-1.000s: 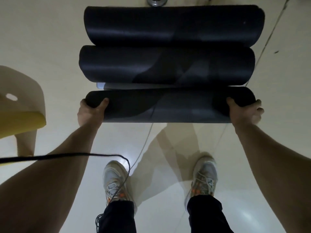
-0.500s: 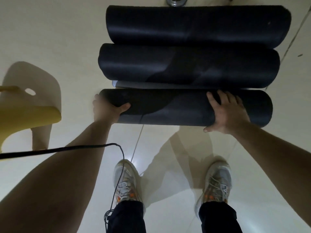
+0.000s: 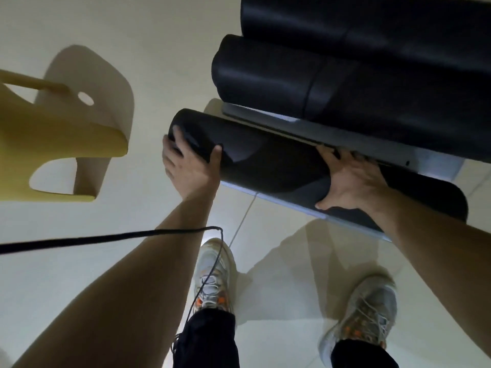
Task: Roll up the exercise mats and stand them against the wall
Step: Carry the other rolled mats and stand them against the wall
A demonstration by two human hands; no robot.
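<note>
The left hand [image 3: 190, 166] wraps its grip round the end of the near mat [image 3: 265, 163]. The right hand [image 3: 353, 181] clasps its middle. Two more rolls [image 3: 345, 86] lie just behind on the floor [image 3: 159, 49].

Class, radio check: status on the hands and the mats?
Left hand gripping nearest rolled mat's end. Right hand clasping its middle. Two other rolls behind. Yellow chair left.

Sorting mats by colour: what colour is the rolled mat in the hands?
Black, or a very dark grey; the rolled mat shows clearly in the head view.
</note>
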